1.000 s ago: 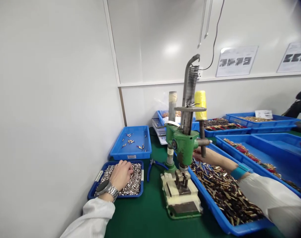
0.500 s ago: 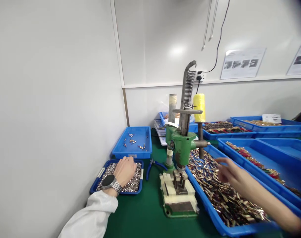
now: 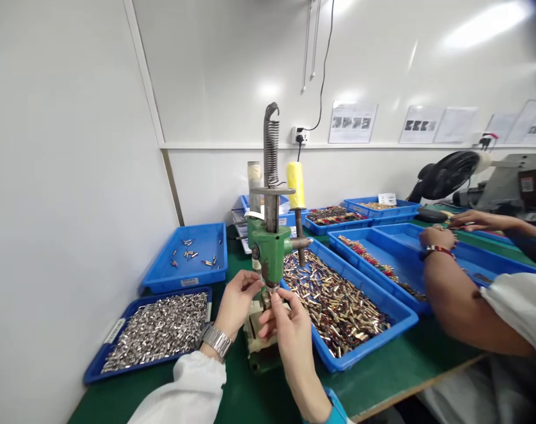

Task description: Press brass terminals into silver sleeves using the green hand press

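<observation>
A green hand press (image 3: 272,253) with a tall spring and a yellow-wrapped handle (image 3: 295,185) stands in the middle. My left hand (image 3: 239,300), with a metal watch above the cuff, is at the left of the press head, its thumb and fingers pinched together. My right hand (image 3: 290,330) is in front of the press head, fingers closed near the die. What either hand grips is too small or hidden to name. To the left lies a dark blue tray of small silver parts (image 3: 162,327); a blue tray of brass pieces (image 3: 338,294) is on the right.
A blue tray with a few loose pieces (image 3: 201,247) sits behind on the left. More blue trays (image 3: 400,253) extend to the right. There, a co-worker's hands (image 3: 440,238) are over the trays, near a black fan (image 3: 449,175).
My left hand has left the silver parts and my right hand the brass pieces; both are now at the press. The view has swung right, showing a co-worker's arms.
</observation>
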A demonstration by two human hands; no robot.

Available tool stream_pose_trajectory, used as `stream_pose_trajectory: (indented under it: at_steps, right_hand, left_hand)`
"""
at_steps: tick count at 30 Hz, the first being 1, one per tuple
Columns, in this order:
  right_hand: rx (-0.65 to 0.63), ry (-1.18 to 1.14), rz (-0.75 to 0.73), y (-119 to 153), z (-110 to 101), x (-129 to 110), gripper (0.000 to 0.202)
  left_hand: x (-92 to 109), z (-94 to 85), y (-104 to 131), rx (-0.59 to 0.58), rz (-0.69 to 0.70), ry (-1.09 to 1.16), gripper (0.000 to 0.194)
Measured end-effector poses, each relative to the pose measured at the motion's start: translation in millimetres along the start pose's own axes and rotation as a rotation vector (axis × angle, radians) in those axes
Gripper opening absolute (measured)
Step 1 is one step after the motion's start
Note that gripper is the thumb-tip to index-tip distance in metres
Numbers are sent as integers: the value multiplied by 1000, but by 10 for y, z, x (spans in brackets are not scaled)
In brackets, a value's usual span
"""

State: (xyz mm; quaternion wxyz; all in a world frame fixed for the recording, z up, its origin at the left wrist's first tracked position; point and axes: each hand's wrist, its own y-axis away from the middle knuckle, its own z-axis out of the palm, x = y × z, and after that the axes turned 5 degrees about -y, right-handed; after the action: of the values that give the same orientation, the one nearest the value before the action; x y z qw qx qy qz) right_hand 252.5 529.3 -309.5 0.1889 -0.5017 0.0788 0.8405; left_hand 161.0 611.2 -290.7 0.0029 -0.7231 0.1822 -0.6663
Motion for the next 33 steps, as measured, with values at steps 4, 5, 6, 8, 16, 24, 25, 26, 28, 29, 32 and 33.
stream_pose_trajectory:
  at_steps: [4,5,6,8,16,24,25,26,28,29,32,33]
  right_hand:
    - [-21,78,-63,36,-58,0,43]
    - [-32,95,-62,34,-71,-7,43]
    - [-41,107,-60,27,-81,-11,42]
    - [-50,120,-58,4,-93,-5,43]
    - [-43,502,-361,84,-208,92,38]
    - [-90,1013,-778,62,-339,177,56]
    - [-87,1013,-790,52,-344,176,56]
    - [-87,1007,-796,46,-349,171,56]
    - [-96,982,-798,42,-361,156,56]
    - [-99,969,-796,44,-367,148,55]
    - [-105,942,-788,44,-385,143,52]
    - [-99,936,-794,41,-390,152,51]
  left_hand:
    - [72,-18,104,-103,-124,169,26]
    - [92,-21,117,-134,-143,195,28]
    - [109,-21,124,-158,-159,219,29]
    - [130,-11,122,-192,-193,279,30]
    - [201,55,113,-224,-363,432,28]
    - [134,119,99,-186,-379,467,37]
    - [138,125,106,-172,-390,466,38]
    - [149,132,115,-143,-398,457,39]
    - [179,146,138,-60,-397,425,41]
    - [190,154,150,-25,-390,412,43]
    - [164,172,176,-4,-370,397,46]
    - [136,173,179,-24,-359,388,46]
